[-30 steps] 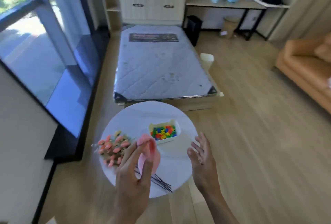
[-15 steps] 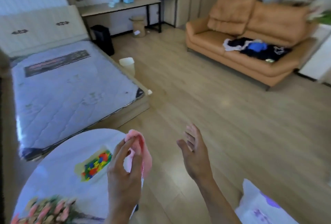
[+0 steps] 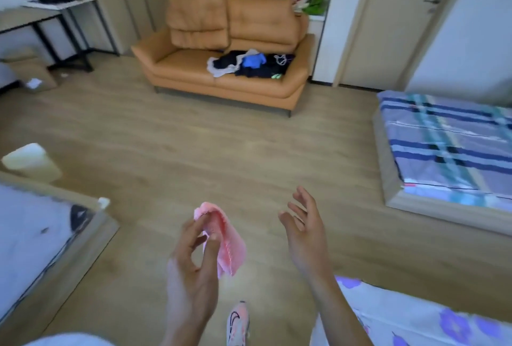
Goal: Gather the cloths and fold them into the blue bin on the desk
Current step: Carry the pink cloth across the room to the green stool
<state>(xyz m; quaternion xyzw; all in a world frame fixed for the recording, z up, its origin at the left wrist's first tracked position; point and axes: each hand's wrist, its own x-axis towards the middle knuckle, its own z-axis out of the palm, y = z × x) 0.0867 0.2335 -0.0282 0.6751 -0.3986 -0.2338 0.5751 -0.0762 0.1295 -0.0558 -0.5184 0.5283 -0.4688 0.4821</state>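
Note:
My left hand (image 3: 194, 262) pinches a small pink cloth (image 3: 230, 246) at its top edge, and the cloth hangs down over the wooden floor. To its right my right hand (image 3: 304, 232) is raised with fingers spread, holding nothing. On the tan sofa (image 3: 194, 68) across the room lies a pile of dark, blue and white cloths (image 3: 249, 64). A desk (image 3: 41, 13) stands at the far left with a dark bag on it; no blue bin is in view.
A bare mattress on a wooden frame (image 3: 41, 235) lies at my left, with a cream waste bin (image 3: 30, 161) beside it. A bed with a striped blue sheet (image 3: 448, 146) fills the right. A flowered white fabric (image 3: 415, 318) is at bottom right. My pink shoe (image 3: 237, 323) shows below.
My view has swung right, away from the round white table and the mattress, toward the sofa and the striped bed. My left hand keeps hold of the pink cloth; my right hand stays open.

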